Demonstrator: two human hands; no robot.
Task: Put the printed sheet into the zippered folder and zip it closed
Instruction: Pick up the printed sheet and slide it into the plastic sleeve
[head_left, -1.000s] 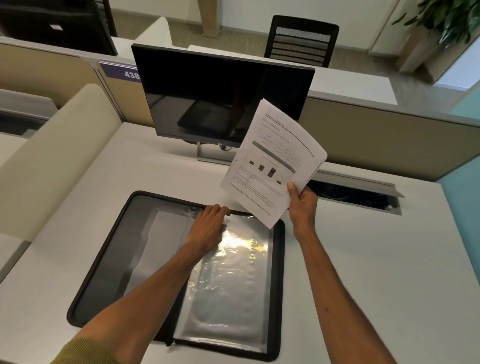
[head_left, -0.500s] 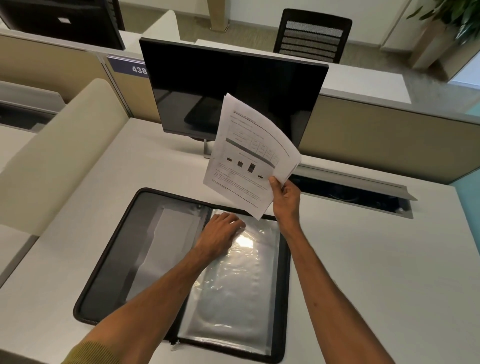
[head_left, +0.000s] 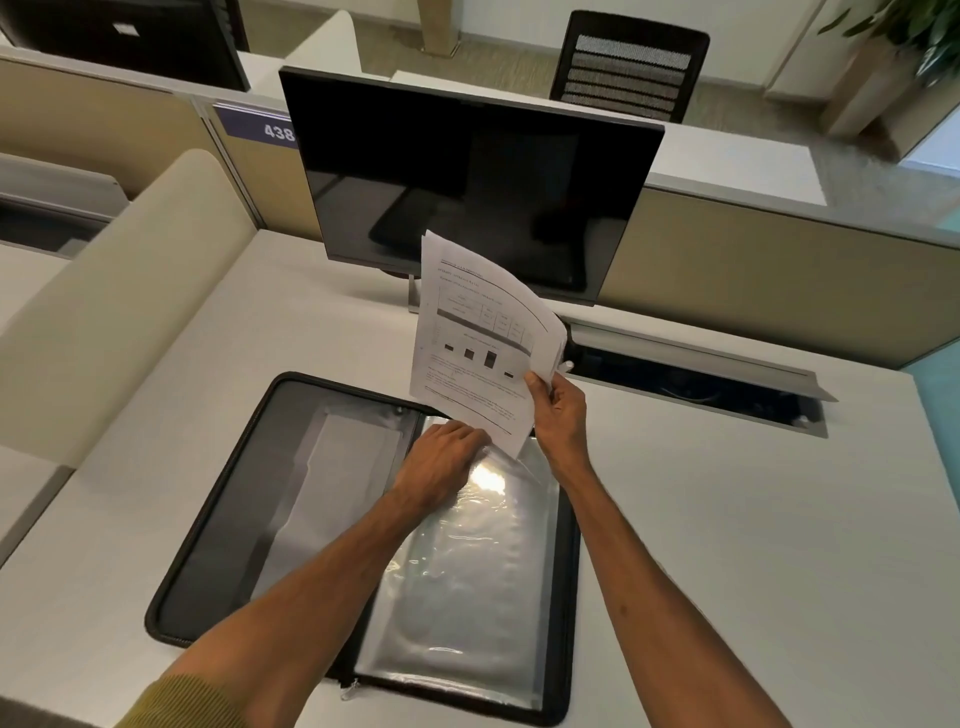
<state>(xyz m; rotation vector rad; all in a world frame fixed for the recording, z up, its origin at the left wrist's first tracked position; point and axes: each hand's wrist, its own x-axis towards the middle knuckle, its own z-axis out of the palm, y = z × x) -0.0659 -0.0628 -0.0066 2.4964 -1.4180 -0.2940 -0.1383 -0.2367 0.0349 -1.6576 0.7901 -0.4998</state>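
A black zippered folder (head_left: 218, 525) lies open flat on the white desk, with clear plastic sleeves (head_left: 467, 582) on its right half. My right hand (head_left: 558, 415) grips the printed sheet (head_left: 478, 343) by its lower right corner, holding it nearly upright above the folder's far edge. The sheet's bottom corner dips to the top of the sleeves. My left hand (head_left: 441, 460) rests on the upper left of the sleeves, fingertips at their top edge beside the sheet; whether they pinch the plastic is hidden. The zip pull (head_left: 349, 691) hangs at the folder's near edge.
A dark monitor (head_left: 467, 187) stands right behind the folder. An open cable tray slot (head_left: 691, 384) runs along the desk's back right. A beige partition (head_left: 114, 312) borders the left. Bare desk (head_left: 753, 545) lies to the right.
My right hand has brought the sheet down and left, from beside the monitor to the folder's top edge. My left hand stayed on the sleeves, shifting slightly right toward the sheet.
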